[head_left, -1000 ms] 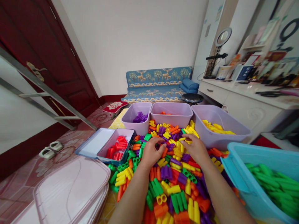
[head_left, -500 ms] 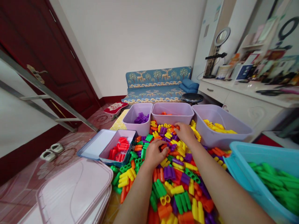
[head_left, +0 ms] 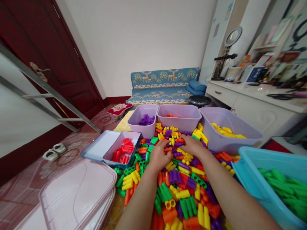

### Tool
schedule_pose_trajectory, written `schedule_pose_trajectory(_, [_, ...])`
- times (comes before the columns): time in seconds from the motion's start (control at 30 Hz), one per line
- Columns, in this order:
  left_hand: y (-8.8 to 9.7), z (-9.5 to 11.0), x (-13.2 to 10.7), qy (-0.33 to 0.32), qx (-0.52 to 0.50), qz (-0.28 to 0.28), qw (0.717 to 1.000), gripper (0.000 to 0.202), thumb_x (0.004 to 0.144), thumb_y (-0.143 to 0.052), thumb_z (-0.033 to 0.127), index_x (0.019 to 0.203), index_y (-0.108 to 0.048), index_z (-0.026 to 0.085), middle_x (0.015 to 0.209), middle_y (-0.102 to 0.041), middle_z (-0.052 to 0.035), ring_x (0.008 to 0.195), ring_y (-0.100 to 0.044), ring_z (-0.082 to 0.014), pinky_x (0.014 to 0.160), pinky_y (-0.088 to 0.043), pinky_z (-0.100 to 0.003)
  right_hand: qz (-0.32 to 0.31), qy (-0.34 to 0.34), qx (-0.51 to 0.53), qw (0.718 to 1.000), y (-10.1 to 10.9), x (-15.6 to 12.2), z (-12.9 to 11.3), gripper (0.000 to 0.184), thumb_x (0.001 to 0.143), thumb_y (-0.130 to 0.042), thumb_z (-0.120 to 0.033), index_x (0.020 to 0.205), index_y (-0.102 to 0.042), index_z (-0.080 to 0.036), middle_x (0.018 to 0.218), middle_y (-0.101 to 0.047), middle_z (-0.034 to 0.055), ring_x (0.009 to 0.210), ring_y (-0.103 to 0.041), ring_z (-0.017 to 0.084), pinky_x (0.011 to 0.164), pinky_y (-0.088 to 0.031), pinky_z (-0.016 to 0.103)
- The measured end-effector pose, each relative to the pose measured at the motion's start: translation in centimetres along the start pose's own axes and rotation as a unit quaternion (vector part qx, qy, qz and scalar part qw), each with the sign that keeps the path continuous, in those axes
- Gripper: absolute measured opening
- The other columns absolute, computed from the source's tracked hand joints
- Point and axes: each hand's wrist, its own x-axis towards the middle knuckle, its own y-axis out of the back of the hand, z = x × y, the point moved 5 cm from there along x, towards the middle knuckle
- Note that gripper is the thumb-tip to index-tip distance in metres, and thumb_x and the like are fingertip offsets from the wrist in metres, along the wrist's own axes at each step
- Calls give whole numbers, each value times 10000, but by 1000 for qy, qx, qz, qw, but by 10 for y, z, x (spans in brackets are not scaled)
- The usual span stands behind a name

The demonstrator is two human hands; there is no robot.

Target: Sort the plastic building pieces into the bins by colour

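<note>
A wide pile of linking plastic bullet-shaped toy pieces [head_left: 183,185] in green, yellow, orange, purple and red lies before me. My left hand [head_left: 159,157] rests over the middle of the pile, thumb and fingers apart, an orange piece [head_left: 168,149] showing between them. Just right of it, my right hand [head_left: 192,146] reaches into the far part with bent fingers. Its fingertips touch the pile beside another orange piece [head_left: 179,140]; what they grip, if anything, is hidden.
Behind the pile stand lilac bins with purple [head_left: 142,126], orange [head_left: 178,122] and yellow pieces [head_left: 231,140]. A blue bin [head_left: 249,182] of green pieces is at right. Left are a hinged box [head_left: 130,161] of red pieces and stacked lids [head_left: 79,188]. A ladder [head_left: 55,95] leans farther left.
My right hand has drawn back slightly toward me, lower over the pile. My left hand stays in nearly the same place, with thumb and fingers a little wider apart. The view shifted slightly.
</note>
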Motion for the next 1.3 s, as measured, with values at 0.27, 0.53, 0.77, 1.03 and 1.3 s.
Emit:
schedule_pose_trajectory(0.27, [1,4,-3,-12,-8,-10,1000,545,703,-619,194,1246,-573,217,1289,-594,-67,1198,-544,-241,1060,-409,-384,42,72,281,956,-18,-38,-2,411,720,-608,-196,1127,-585,-247,920,-711,15,831,-663,200,731,-487,294])
schedule_pose_trajectory(0.53, [-1,4,-6,-2,-99,-40,994,496,745,-657,246,1235,-587,206,1062,-708,-49,931,-666,-207,831,-523,-308,44,128,489,862,-10,-51,-21,433,745,-613,-240,1175,-574,-210,1111,-672,52,1001,-640,191,880,-495,336])
schedule_pose_trajectory(0.77, [1,10,-6,6,-112,-60,992,259,803,-624,354,964,-707,169,808,-712,-11,725,-636,-166,676,-490,-246,69,77,499,861,-12,-47,-11,336,796,-595,-437,1006,-626,-177,872,-695,26,802,-656,194,713,-517,299])
schedule_pose_trajectory(1.03, [2,9,-6,-3,-185,-33,982,329,771,-617,167,1097,-658,180,1019,-697,-46,942,-634,-176,872,-482,-278,109,42,494,861,-10,-46,3,347,736,-607,-304,1058,-627,-177,923,-705,40,836,-668,200,738,-531,315])
schedule_pose_trajectory(1.3, [2,2,-4,28,-174,-7,984,235,839,-592,331,959,-690,155,867,-718,-47,802,-654,-172,755,-507,-276,114,44,467,876,0,-49,6,300,756,-615,-415,911,-688,-170,877,-727,61,812,-674,229,744,-531,360])
